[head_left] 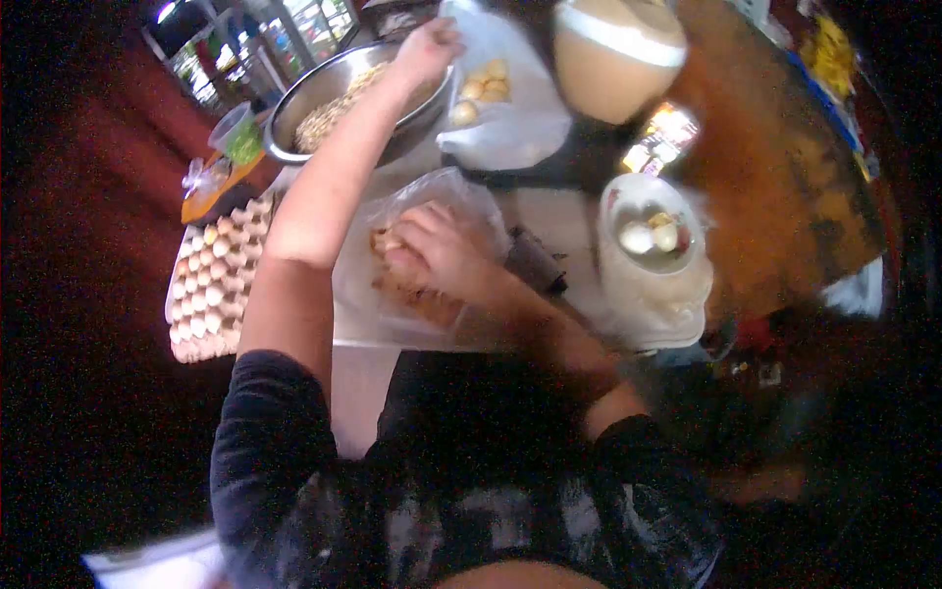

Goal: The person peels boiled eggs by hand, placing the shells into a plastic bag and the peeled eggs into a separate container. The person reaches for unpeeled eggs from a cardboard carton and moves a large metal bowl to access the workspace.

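Note:
My left hand (432,51) is closed, reaching over the steel bowl's far rim beside the edge of a white plastic bag (520,128). What its fingers pinch, if anything, is too blurred to make out. Several pale yellow round balls (488,80) lie in that bag. The steel bowl (285,137) holds a beige, crumbly mass (329,118). Nearer to me, my right hand (432,245) is down in an open clear plastic bag (471,201), its fingers curled into orange-brown, crumbly material (427,299). Its grip is partly hidden.
An egg tray (211,280) with many eggs stands at left, behind it a tub with green contents (235,133). To the right are a white dish (677,285) with egg-like pieces, a small packet (662,137) and a large tan container (618,59). A dark cylinder (537,260) lies near my right forearm.

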{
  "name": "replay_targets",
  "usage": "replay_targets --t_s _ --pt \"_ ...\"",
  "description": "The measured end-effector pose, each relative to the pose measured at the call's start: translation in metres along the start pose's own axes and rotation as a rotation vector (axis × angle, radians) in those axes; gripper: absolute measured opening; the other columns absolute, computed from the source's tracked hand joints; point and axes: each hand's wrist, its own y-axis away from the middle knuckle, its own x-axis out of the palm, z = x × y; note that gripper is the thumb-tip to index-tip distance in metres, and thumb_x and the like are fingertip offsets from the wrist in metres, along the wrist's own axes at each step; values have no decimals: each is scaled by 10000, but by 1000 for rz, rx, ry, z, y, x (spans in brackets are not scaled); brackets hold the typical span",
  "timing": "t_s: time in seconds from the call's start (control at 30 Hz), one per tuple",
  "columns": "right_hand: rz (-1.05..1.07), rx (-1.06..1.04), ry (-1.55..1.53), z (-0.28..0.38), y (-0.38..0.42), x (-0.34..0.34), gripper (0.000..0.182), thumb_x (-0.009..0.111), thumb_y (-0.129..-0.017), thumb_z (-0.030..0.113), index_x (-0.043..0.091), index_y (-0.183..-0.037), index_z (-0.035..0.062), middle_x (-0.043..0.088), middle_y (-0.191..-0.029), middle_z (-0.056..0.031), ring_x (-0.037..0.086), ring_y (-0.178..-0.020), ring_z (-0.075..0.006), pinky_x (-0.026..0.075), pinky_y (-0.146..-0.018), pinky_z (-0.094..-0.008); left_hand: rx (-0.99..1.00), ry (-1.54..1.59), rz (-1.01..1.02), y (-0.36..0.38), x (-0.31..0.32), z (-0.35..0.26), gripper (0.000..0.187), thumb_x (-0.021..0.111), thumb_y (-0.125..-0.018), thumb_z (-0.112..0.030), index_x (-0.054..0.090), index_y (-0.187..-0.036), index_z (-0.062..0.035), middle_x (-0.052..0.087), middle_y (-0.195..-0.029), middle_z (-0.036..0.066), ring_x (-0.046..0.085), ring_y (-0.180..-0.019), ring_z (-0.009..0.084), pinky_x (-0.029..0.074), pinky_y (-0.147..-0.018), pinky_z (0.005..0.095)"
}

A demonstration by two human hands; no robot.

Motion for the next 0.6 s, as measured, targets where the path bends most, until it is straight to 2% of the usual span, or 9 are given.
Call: replay_targets --t_s 0.07,0.17,0.2,0.27,0.33,0.4,0.47,0.53,0.6 --pt "-96 62 160 3 -1 2 209 640 -785 201 619 -954 80 562 -1022 -94 530 -946 -277 420 -817 -400 139 -379 -63 42 -6 -3 430 615 -796 -99 518 -1209 -30 628 -1066 73 593 -926 148 469 -820 276" --pt "-84 97 134 -3 -2 5 246 646 -787 205 620 -991 69 566 -1056 -107 536 -976 -289 419 -850 -394 122 -43 105 123 -38 -9 346 576 -833 -65 546 -1173 -12 631 -1066 83 589 -958 136 448 -872 266" --pt "-95 144 109 -2 -1 4 267 649 -782 198 618 -1011 65 567 -1068 -110 532 -996 -293 418 -861 -391 35 -39 48 160 -51 -34 303 572 -841 -73 571 -1138 -9 641 -1044 79 592 -980 140 444 -877 264" --pt "-45 144 62 -6 -2 3 295 636 -773 177 601 -1038 52 554 -1083 -128 512 -1009 -310 403 -881 -413 -5 136 -130 212 -79 -18 268 574 -842 -82 593 -1100 -11 655 -994 65 605 -937 132 465 -832 271" --pt "-2 156 43 -9 -2 1 325 623 -765 155 583 -1066 40 541 -1098 -145 491 -1022 -328 388 -900 -435 -37 -417 -323 261 -129 11 311 645 -795 -205 611 -1049 -28 659 -981 119 634 -930 211 490 -812 317" --pt "35 113 102 -8 -3 -1 340 632 -754 146 580 -1074 41 542 -1109 -143 496 -1025 -332 392 -896 -429 -261 -962 -593 308 -153 -8 317 625 -790 -235 617 -1045 -45 653 -953 145 637 -879 280 501 -786 355" --pt "100 119 95 -1 -8 -5 358 627 -764 142 572 -1104 43 528 -1141 -147 488 -1056 -336 383 -914 -425 -403 -1125 -723 352 -187 4 335 609 -793 -291 629 -1029 -54 648 -957 154 619 -886 301 492 -782 384" --pt "42 190 43 5 -10 -8 375 619 -780 140 558 -1135 37 502 -1184 -154 484 -1075 -339 384 -928 -413 -652 -1435 -704 389 -211 11 377 610 -785 -367 640 -1014 -69 647 -968 148 594 -956 292 468 -823 388" --pt "43 183 61 5 -12 -10 382 616 -789 144 550 -1149 34 477 -1218 -163 488 -1085 -342 391 -934 -405 -1052 -1470 -400 415 -236 22 488 572 -781 -456 601 -1062 -58 601 -1071 182 586 -993 323 467 -846 412"
